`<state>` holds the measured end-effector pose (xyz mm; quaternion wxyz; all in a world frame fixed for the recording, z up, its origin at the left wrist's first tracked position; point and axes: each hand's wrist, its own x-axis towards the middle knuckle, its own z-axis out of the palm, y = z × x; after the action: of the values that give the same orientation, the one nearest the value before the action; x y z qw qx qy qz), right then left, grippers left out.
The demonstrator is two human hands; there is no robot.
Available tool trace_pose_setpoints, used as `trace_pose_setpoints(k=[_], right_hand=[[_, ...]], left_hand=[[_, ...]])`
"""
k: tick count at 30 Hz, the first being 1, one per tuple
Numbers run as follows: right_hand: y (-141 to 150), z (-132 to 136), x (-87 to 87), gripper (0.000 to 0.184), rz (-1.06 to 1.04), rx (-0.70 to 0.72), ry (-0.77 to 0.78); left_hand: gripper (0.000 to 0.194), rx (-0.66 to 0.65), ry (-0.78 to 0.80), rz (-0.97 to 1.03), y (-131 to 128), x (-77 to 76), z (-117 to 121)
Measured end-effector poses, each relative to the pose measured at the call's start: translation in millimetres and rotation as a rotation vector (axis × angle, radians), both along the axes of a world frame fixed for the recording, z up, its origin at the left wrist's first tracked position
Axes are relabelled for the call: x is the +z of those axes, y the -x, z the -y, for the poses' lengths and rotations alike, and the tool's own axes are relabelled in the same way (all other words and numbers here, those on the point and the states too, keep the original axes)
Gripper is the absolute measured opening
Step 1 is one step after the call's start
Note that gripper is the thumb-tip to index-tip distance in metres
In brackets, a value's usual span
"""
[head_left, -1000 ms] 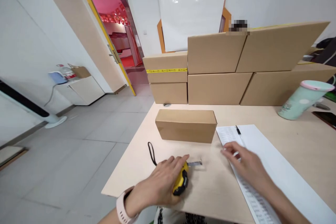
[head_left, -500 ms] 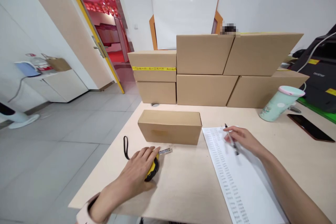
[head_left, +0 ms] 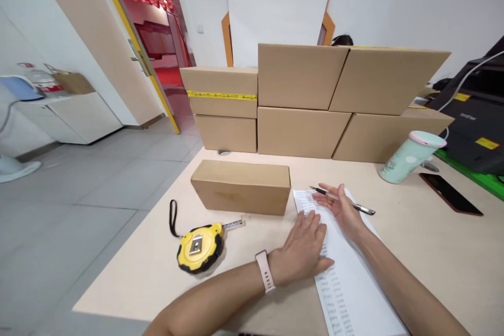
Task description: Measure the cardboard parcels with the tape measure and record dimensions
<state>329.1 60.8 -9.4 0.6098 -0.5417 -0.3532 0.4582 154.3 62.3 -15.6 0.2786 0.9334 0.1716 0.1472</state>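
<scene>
My left hand [head_left: 301,247], with a pale watch on its wrist, lies flat over the left edge of a printed sheet of paper [head_left: 354,289], fingers stretched out. Just above that sheet, my right hand [head_left: 342,210] holds a pen [head_left: 364,209] between thumb and fingers, its dark tip pointing left. A yellow and black tape measure [head_left: 200,248] rests on the table to the left, a short length of blade out and its black strap behind. Beyond it sits a small closed cardboard box [head_left: 241,189], touched by neither hand.
Several larger cardboard boxes [head_left: 303,131] are stacked along the table's far side, one with yellow tape. At right are a mint-green tumbler [head_left: 411,157], a phone [head_left: 451,193] and a black machine [head_left: 476,121]. The top of a person's head [head_left: 342,40] shows behind the boxes.
My left hand has let go of the tape measure and moved right onto the paper. My right hand has turned palm upward with the pen, now lying more level. The view has shifted slightly.
</scene>
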Motion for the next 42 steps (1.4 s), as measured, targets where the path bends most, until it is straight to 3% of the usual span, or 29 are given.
trace_pose_setpoints(k=[2, 5, 10, 14, 20, 25, 42], right_hand=[[0.3, 1.2, -11.4, 0.042, 0.035, 0.004, 0.031], [-1.2, 0.9, -27.4, 0.03, 0.16, -0.109, 0.011], [-2.2, -1.8, -39.9, 0.032, 0.286, -0.188, -0.015], [-4.7, -1.9, -41.1, 0.037, 0.472, -0.259, 0.015], [-6.9, -2.7, -40.4, 0.035, 0.585, -0.303, 0.008], [-3.9, -2.5, -39.1, 0.035, 0.631, -0.289, 0.011], [-3.7, -3.3, -42.3, 0.033, 0.67, -0.24, -0.008]], left_hand=[[0.078, 0.029, -0.019, -0.049, -3.2, -7.1, -2.2], [0.077, 0.049, -0.099, -0.117, 0.0, -8.8, -3.2], [0.074, 0.054, -0.243, -0.164, 2.3, -9.1, -5.3], [0.075, 0.063, -0.292, -0.168, 0.2, -10.8, -8.2], [0.076, 0.07, -0.364, -0.159, -0.5, -18.6, -8.4], [0.077, 0.073, -0.403, -0.14, -1.4, -25.1, -7.5], [0.077, 0.078, -0.397, -0.154, -1.6, -21.5, -8.7]])
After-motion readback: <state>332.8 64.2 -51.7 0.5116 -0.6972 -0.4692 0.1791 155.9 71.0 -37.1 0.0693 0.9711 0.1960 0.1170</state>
